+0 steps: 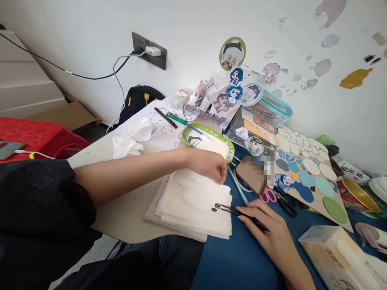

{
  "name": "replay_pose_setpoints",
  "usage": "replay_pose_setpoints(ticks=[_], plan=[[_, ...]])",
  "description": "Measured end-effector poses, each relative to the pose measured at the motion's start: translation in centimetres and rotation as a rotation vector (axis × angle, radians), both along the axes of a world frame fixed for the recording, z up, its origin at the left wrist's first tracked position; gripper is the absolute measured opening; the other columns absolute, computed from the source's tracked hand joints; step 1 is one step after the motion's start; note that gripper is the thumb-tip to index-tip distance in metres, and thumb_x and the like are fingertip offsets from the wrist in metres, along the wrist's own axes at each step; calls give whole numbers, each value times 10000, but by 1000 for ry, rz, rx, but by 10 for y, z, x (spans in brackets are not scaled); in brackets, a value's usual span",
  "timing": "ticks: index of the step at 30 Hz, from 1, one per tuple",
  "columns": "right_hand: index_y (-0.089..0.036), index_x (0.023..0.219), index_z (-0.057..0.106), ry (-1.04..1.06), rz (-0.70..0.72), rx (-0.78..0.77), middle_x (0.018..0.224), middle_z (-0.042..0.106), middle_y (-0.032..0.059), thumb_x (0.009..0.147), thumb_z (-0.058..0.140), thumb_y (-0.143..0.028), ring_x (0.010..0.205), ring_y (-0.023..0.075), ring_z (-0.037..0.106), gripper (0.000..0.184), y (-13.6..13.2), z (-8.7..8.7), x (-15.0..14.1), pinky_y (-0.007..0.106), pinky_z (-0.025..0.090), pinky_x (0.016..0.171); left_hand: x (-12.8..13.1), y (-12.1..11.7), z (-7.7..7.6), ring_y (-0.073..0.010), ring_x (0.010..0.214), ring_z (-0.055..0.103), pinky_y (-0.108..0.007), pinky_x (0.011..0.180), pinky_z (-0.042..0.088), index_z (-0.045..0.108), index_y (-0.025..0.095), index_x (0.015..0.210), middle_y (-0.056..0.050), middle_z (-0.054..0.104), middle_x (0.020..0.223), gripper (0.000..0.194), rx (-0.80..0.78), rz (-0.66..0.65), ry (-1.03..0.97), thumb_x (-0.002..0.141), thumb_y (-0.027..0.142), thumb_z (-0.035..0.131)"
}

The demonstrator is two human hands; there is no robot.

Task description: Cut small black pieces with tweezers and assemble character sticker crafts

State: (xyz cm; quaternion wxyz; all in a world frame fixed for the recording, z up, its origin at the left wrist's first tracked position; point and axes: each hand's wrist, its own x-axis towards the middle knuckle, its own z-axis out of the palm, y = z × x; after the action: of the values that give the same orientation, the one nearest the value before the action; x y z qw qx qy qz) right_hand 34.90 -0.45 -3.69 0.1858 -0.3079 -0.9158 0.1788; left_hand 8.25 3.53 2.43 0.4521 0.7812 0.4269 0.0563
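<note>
In my right hand (267, 225), closed at the lower right, is a pair of black tweezers (231, 210). The tips rest at a small dark oval piece (214, 210) on a stack of white tissues (184, 201); whether they grip anything is unclear. My left hand (208, 165) is curled into a fist over the back edge of that stack, and what its fingers hold, if anything, is hidden. Behind it stands a green-rimmed tray (231, 150) of white liquid with a dark shape (195, 139) in it. A blue brush (193, 128) lies across the tray's rim.
Pink scissors (268, 195), black scissors (286, 204) and a brown phone-shaped tray (250, 174) lie right of the tissues. Further right are a board of coloured cutouts (335, 209) and a tissue pack (335, 253). Crumpled tissue (127, 146) and a drawing sheet (160, 131) lie at the left.
</note>
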Motion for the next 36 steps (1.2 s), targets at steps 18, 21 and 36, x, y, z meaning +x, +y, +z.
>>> replay_pose_setpoints(ticks=[18, 21, 36], plan=[[-219, 984, 632, 71, -14, -18, 908, 622, 57, 877, 529, -186, 804, 153, 615, 152, -1, 2, -5, 232, 489, 673, 0, 0, -1, -139, 760, 595, -217, 652, 418, 627, 139, 839, -32, 669, 828, 162, -5, -10, -9, 714, 196, 540], [-208, 984, 633, 40, -6, -8, 899, 624, 62, 884, 520, -202, 784, 153, 620, 151, -1, 1, -5, 227, 491, 655, 0, 0, -2, -135, 763, 598, -213, 654, 419, 625, 138, 839, -34, 670, 834, 157, -19, -9, -11, 719, 194, 541], [-233, 995, 616, 132, -11, -27, 871, 614, 36, 861, 557, -139, 788, 136, 599, 174, -3, 4, -2, 226, 465, 673, 1, 0, 0, -123, 747, 591, -204, 644, 407, 625, 138, 849, -25, 670, 827, 159, -8, -8, 13, 725, 189, 539]])
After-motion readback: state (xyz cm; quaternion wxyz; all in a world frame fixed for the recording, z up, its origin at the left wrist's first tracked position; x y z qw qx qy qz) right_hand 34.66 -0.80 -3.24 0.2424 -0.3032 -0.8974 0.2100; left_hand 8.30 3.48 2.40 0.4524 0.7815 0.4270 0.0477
